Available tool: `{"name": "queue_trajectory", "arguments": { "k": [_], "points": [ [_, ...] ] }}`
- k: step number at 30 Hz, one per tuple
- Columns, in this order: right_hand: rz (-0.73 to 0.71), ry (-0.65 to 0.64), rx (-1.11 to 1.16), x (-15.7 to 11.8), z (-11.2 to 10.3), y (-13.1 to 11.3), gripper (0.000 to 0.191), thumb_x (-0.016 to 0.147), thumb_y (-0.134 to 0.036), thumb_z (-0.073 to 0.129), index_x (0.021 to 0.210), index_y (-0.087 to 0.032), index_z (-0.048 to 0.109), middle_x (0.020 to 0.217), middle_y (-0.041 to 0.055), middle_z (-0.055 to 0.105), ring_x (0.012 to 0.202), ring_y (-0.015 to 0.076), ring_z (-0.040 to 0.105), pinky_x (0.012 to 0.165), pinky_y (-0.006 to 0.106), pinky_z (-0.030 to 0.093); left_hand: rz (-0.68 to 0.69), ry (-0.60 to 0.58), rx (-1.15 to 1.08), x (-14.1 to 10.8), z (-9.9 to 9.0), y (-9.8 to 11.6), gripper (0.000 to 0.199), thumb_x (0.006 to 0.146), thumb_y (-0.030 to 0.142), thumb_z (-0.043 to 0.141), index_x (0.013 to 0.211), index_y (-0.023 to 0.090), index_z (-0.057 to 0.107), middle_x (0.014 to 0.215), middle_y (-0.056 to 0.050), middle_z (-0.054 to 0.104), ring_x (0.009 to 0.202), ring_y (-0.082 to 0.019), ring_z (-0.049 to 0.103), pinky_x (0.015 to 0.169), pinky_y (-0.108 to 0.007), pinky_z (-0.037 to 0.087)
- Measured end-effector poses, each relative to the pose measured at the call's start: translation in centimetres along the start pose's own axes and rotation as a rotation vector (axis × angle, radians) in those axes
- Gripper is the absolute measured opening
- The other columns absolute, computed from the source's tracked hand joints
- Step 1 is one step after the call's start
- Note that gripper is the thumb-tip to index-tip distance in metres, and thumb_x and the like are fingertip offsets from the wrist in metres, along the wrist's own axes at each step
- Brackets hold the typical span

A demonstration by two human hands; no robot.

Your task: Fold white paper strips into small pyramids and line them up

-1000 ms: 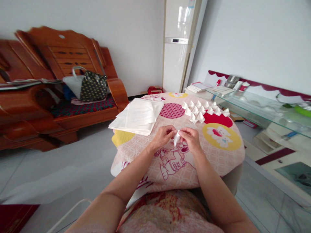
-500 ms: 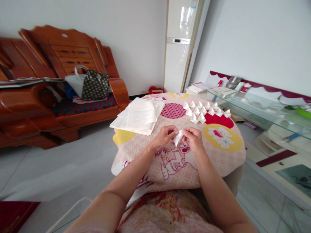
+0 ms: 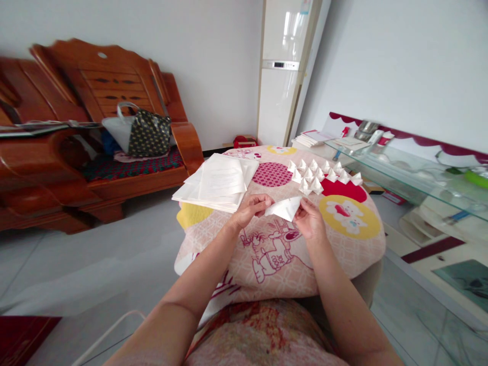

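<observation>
A folded piece of white paper (image 3: 284, 209) is stretched between my two hands, above the patterned tablecloth (image 3: 282, 284). My left hand (image 3: 253, 209) pinches its left corner between thumb and fingers. At the other end, my right hand (image 3: 309, 217) grips the right edge, its lower fingers behind the paper. Beyond my right hand stand several small folded paper boats (image 3: 313, 173) with pointed tips, grouped in rows. A stack of white paper sheets (image 3: 219, 180) lies on the table to the left of my left hand.
To the right is a glass shelf (image 3: 412, 173) holding papers, a metal pot (image 3: 366, 130) and cups. A wooden sofa (image 3: 114, 91) with a dotted bag (image 3: 149, 133) stands on the left. Behind the table rises a tall white cabinet-like unit (image 3: 279, 96).
My hands have moved apart, the right one to the right and the left slightly left. The paper, a small narrow triangle before, now shows as a wider piece spread between them.
</observation>
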State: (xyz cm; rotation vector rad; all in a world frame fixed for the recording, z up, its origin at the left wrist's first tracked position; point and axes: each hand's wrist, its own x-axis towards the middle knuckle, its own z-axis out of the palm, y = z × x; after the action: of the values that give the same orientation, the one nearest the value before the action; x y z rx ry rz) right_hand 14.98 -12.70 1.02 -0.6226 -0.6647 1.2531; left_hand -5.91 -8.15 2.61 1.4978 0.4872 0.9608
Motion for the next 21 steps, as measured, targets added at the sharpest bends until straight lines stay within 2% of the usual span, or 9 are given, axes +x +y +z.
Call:
{"name": "queue_trajectory", "arguments": {
  "k": [2,5,9,14,18,21],
  "points": [
    [0.002,0.025,0.067,0.1,0.0,0.0,0.017,0.076,-0.019,0.079,0.071,-0.022,0.063,0.063,-0.0044,0.068,0.048,0.0088,0.057,0.044,0.020,0.047,-0.017,-0.028,-0.116,0.0,-0.2,0.1,0.034,0.072,0.040,0.080,0.094,0.014,0.072,0.071,0.002,0.059,0.051,-0.005,0.036,0.048,-0.022,0.022],
    [0.038,0.045,0.153,0.2,0.1,-0.2,0.012,0.078,-0.012,0.071,0.074,-0.021,0.065,0.070,-0.0025,0.073,0.053,0.0085,0.062,0.049,0.018,0.051,-0.034,-0.083,-0.260,0.1,-0.3,0.3,0.046,0.064,0.022,0.082,0.108,0.017,0.073,0.092,-0.001,0.068,0.054,-0.004,0.047,0.048,-0.019,0.031],
    [0.082,0.030,0.197,-0.2,0.4,-0.5,0.014,0.076,-0.007,0.063,0.073,-0.021,0.064,0.067,-0.0016,0.073,0.051,0.0104,0.063,0.049,0.020,0.052,-0.058,-0.107,-0.332,0.0,0.1,0.3,0.061,0.066,0.013,0.082,0.125,0.020,0.067,0.094,-0.003,0.070,0.065,-0.009,0.063,0.055,-0.019,0.045],
    [0.071,0.010,0.167,-0.6,0.8,-0.4,0.013,0.071,-0.010,0.062,0.074,-0.022,0.065,0.061,-0.0021,0.071,0.049,0.0124,0.062,0.048,0.022,0.051,-0.104,-0.109,-0.375,-0.3,0.7,0.3,0.066,0.070,0.017,0.085,0.132,0.017,0.062,0.086,-0.004,0.072,0.076,-0.014,0.070,0.068,-0.021,0.055],
    [0.093,-0.030,0.072,-0.7,1.1,0.0,0.009,0.064,-0.016,0.066,0.070,-0.023,0.067,0.060,-0.0024,0.070,0.049,0.0137,0.062,0.050,0.025,0.053,-0.078,-0.012,-0.416,-0.1,0.9,0.0,0.058,0.072,0.029,0.087,0.123,0.017,0.063,0.080,-0.001,0.069,0.065,-0.011,0.066,0.063,-0.020,0.053],
    [0.111,-0.073,-0.088,-0.7,1.1,0.4,0.008,0.057,-0.020,0.070,0.065,-0.022,0.066,0.060,-0.0004,0.071,0.052,0.0164,0.065,0.054,0.029,0.056,-0.031,0.068,-0.418,0.2,0.7,-0.2,0.056,0.073,0.035,0.086,0.120,0.018,0.061,0.068,0.004,0.062,0.057,-0.009,0.060,0.058,-0.020,0.049]
  ]
}}
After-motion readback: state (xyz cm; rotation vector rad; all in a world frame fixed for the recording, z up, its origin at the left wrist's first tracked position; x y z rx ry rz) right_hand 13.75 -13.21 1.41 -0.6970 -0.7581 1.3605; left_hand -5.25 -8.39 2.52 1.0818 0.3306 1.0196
